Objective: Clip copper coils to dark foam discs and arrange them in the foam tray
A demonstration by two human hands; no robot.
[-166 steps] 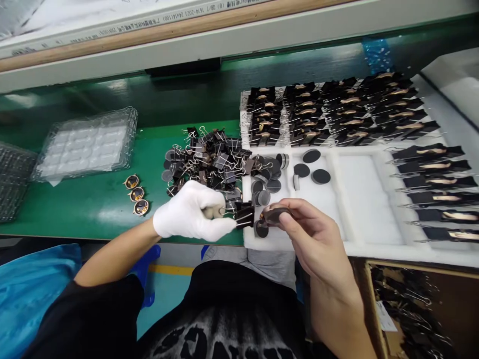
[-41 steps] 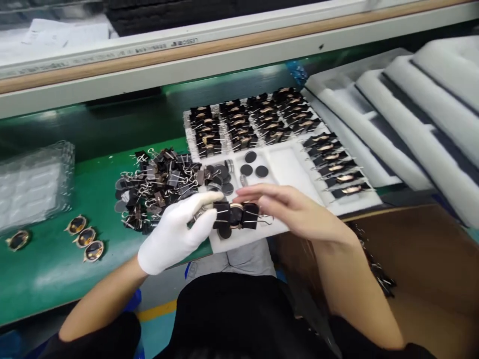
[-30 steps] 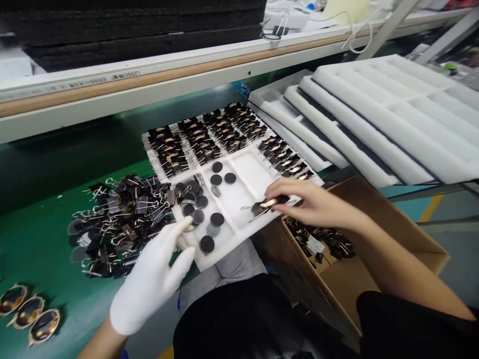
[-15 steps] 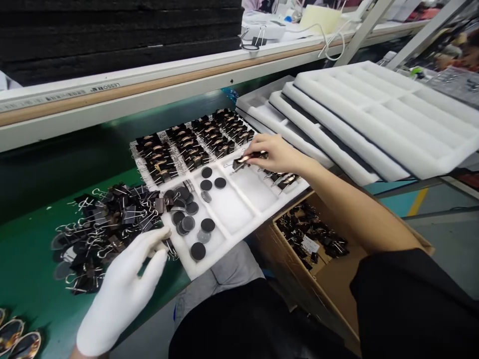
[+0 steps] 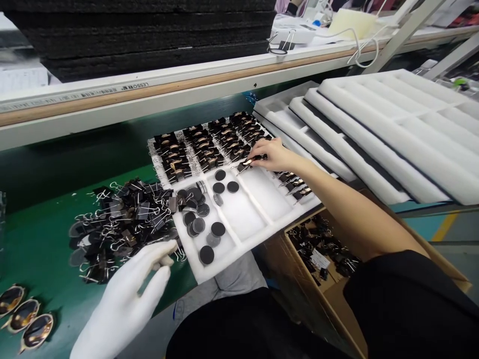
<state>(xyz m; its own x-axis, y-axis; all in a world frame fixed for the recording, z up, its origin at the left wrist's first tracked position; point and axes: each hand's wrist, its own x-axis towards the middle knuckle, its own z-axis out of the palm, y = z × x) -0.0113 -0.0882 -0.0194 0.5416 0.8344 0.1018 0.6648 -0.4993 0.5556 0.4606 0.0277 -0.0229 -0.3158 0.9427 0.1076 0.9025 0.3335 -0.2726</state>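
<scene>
With right grip (image 5: 272, 153) pinched, holds clipped rim (image 5: 247, 163) at tray (image 5: 241, 214), likely for row alignment; rests left grip (image 5: 130, 291) half-spread, seemingly empty, beside tray.

Dark slabs (image 5: 160, 37) are stacked on the raised shelf (image 5: 224, 89), left of its middle, with papers (image 5: 24, 77) showing beside them; a pale yellow object (image 5: 352, 23) sits farther right; a white cable (image 5: 358, 45) loops over the front edge. Spare white trays (image 5: 404, 114) overlap at the worktop's (image 5: 48, 219) right end; a yellow floor stripe (image 5: 445, 227) shows below them.

Left hand (image 5: 123, 295) gloved, right hand (image 5: 273, 153) pinching
</scene>
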